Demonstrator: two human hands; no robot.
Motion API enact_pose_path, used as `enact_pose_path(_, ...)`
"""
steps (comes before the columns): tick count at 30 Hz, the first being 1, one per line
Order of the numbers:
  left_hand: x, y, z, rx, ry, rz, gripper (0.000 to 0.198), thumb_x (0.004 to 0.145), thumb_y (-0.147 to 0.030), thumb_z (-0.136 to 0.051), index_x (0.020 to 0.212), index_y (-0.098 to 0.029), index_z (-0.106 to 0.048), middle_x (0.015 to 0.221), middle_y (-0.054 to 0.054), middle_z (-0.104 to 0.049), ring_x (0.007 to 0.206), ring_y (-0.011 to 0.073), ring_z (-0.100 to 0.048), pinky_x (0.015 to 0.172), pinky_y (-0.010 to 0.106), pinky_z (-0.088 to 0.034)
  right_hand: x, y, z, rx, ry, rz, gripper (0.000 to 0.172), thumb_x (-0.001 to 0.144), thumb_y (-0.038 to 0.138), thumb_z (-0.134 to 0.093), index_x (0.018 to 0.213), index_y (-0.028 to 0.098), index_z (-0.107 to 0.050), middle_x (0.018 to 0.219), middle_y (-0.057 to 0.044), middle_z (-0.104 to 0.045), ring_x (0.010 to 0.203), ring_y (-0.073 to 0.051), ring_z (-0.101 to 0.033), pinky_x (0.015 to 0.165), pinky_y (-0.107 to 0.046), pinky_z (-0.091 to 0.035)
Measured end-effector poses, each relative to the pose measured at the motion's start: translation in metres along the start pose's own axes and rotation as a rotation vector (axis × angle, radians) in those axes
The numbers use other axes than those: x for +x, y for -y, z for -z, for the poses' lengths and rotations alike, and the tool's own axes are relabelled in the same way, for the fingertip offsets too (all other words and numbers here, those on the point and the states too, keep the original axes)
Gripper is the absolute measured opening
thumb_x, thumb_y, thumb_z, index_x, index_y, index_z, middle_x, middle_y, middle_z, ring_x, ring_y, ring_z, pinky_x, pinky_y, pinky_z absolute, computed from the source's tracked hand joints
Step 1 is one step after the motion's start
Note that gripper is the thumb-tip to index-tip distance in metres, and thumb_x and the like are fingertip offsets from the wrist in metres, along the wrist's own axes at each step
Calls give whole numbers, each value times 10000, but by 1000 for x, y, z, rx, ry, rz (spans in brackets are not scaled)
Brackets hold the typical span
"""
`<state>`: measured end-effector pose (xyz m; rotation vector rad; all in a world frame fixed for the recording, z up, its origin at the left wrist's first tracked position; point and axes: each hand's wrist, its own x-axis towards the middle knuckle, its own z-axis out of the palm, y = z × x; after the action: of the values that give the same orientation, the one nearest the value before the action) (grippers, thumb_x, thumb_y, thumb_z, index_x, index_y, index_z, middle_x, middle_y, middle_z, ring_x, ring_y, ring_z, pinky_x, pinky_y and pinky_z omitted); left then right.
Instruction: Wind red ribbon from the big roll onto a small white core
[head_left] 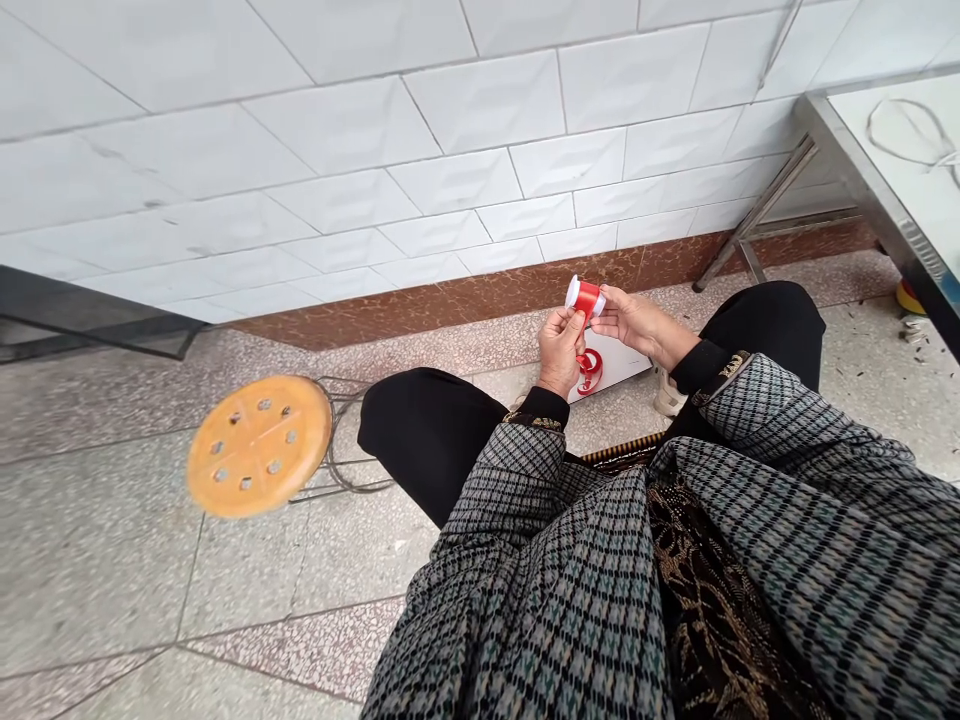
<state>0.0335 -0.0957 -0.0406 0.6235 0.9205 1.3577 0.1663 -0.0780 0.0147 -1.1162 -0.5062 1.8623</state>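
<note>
Looking down through the head view, you hold a white spool wound with red ribbon (586, 297) between your two hands, tilted, above the floor between your bent knees. Your left hand (561, 350) is closed around the spool's near side, thumb pressed on the ribbon; your right hand (634, 322) grips the opposite end with bent fingers. Below your left hand a loose red curl (590, 372) shows against a white board (624, 365); whether it touches the board, you cannot tell. Left of your knee stands an orange stool (259, 445) with a holed seat. To your right, a metal-edged counter (919, 190) carries a looped pale cable (904, 100).
</note>
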Motion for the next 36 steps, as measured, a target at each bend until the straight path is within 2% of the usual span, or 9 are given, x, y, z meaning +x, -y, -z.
enact_pose_path(4, 2, 0, 0, 45, -18, -52, 449, 704, -436, -897, 757, -191, -524, 515, -111, -442, 363, 7, -292, 352, 166, -187, 0, 2, -2, 14, -15, -63, 320, 1094, 234, -465, 863, 132, -661, 678, -36, -715, 518, -95, -653, 532, -177, -594)
enact_pose_path(7, 3, -1, 2, 17, 28, -74, 440, 693, -412, -913, 965, -211, -631, 546, -110, -462, 369, 14, -291, 347, 177, -181, 2, 5, 0, 19, -14, -137, 352, 1099, 290, -445, 856, 141, -651, 630, -32, -687, 479, -89, -619, 485, -153, -570)
enact_pose_path(11, 2, -6, 6, -17, 150, 1, 577, 692, -383, -919, 1199, -275, -667, 615, -93, -511, 371, 7, -284, 355, 185, -174, 3, 8, 4, 8, 30, -316, 427, 1083, 434, -454, 843, 142, -653, 577, -48, -653, 432, -89, -566, 409, -127, -519)
enact_pose_path(16, 1, -9, 6, -99, 160, 89, 591, 618, -376, -957, 1128, -248, -686, 604, -96, -517, 366, 5, -276, 356, 186, -158, 1, 8, 8, -9, 106, -416, 522, 1046, 582, -460, 822, 150, -648, 568, -47, -635, 383, -72, -509, 386, -115, -495)
enact_pose_path(20, 0, -9, 4, -93, 120, 125, 482, 648, -365, -940, 1025, -207, -683, 526, -116, -439, 373, 7, -245, 371, 176, -157, 0, 6, 8, -67, 134, -413, 551, 1023, 630, -482, 792, 159, -650, 584, -53, -653, 383, -75, -505, 371, -129, -489)
enact_pose_path(25, 3, -8, 4, -91, 75, 117, 428, 714, -467, -888, 752, -175, -578, 457, -123, -333, 369, 11, -214, 374, 175, -145, -6, 0, 5, -258, 145, -229, 456, 970, 582, -639, 792, 163, -669, 705, -108, -723, 552, -141, -663, 493, -208, -590)
enact_pose_path(29, 5, -8, 4, -105, 53, 124, 503, 751, -484, -858, 654, -183, -467, 446, -120, -329, 364, 6, -197, 369, 170, -153, -8, -5, 3, -438, 158, -3, 179, 892, 270, -798, 916, 160, -659, 875, -73, -740, 680, -151, -710, 600, -261, -628)
enact_pose_path(32, 6, -7, 3, -113, 42, 130, 477, 768, -466, -849, 667, -179, -482, 455, -115, -358, 362, 3, -205, 364, 164, -139, -5, -7, 3, -478, 70, 154, 239, 818, 79, -789, 953, 177, -617, 849, -6, -686, 671, -126, -687, 610, -249, -619)
enact_pose_path(36, 5, -7, 3, -131, 29, 144, 409, 807, -437, -822, 708, -166, -532, 497, -102, -413, 365, -4, -218, 359, 155, -141, 3, -8, 5, -545, 47, 309, 360, 750, 61, -789, 1028, 207, -614, 821, 44, -619, 674, -125, -660, 586, -245, -601)
